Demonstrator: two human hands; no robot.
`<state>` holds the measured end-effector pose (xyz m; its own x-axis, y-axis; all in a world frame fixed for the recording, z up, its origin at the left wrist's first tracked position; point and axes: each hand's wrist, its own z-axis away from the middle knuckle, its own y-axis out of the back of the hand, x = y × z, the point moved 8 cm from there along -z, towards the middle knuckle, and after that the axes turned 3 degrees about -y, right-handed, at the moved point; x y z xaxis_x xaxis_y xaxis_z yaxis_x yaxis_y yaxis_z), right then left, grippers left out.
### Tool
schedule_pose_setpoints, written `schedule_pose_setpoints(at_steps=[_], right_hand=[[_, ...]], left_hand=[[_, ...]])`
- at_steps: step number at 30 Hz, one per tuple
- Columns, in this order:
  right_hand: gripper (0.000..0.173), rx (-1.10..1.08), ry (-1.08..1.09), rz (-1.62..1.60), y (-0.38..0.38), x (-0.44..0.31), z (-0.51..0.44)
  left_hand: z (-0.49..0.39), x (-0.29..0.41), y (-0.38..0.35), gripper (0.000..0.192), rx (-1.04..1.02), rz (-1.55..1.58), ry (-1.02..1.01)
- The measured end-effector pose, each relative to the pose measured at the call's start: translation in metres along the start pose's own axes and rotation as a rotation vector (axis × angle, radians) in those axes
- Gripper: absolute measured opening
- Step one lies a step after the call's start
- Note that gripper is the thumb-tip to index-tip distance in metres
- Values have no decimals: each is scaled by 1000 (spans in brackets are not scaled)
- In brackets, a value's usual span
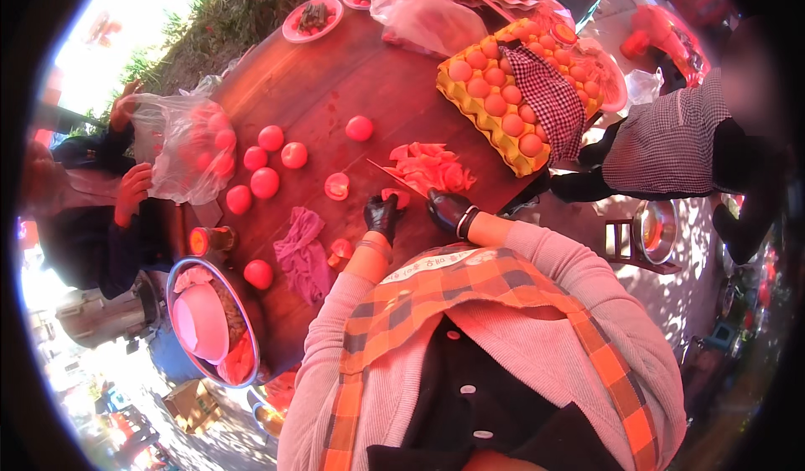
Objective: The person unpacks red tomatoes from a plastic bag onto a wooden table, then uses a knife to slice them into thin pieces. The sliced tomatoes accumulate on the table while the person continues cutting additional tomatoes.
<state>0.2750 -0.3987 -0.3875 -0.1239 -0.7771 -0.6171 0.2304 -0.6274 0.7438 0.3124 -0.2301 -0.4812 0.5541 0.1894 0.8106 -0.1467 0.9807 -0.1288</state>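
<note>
In a black glove, my right hand [450,212] is closed around a knife, whose narrow blade [396,177] points up and to the left. My left hand [381,217], gloved too, holds a piece of tomato [396,198] against the wooden table [302,94], left of the blade. Just beyond the knife lies a heap of tomato slices [433,167]. A halved tomato [337,186] rests to the left of my left hand, and cut tomato pieces [340,252] sit near my left wrist. The knife's handle is hidden in my glove.
Several whole tomatoes [265,182] and a crumpled cloth [300,254] lie leftward. A person holds a plastic bag of tomatoes [185,144]. A metal basin [251,333] holds a bowl [200,326]. Egg trays [459,94] bear eggs under a checked cloth [547,100]. Another person [666,138] stands at right.
</note>
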Motion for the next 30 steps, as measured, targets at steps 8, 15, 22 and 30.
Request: schedule_pose_setpoints(at_steps=[8, 15, 22, 30], right_hand=[[30, -194, 61, 376, -7, -27, 12], [29, -29, -21, 21, 0, -4, -1], [18, -144, 100, 407, 1, -38, 13], [29, -63, -117, -6, -6, 1, 2]], left_hand=[[-27, -25, 12, 19, -12, 2, -58], [2, -7, 3, 12, 0, -24, 66], [-17, -24, 9, 23, -53, -271, -38], [13, -3, 5, 23, -90, -321, 59]])
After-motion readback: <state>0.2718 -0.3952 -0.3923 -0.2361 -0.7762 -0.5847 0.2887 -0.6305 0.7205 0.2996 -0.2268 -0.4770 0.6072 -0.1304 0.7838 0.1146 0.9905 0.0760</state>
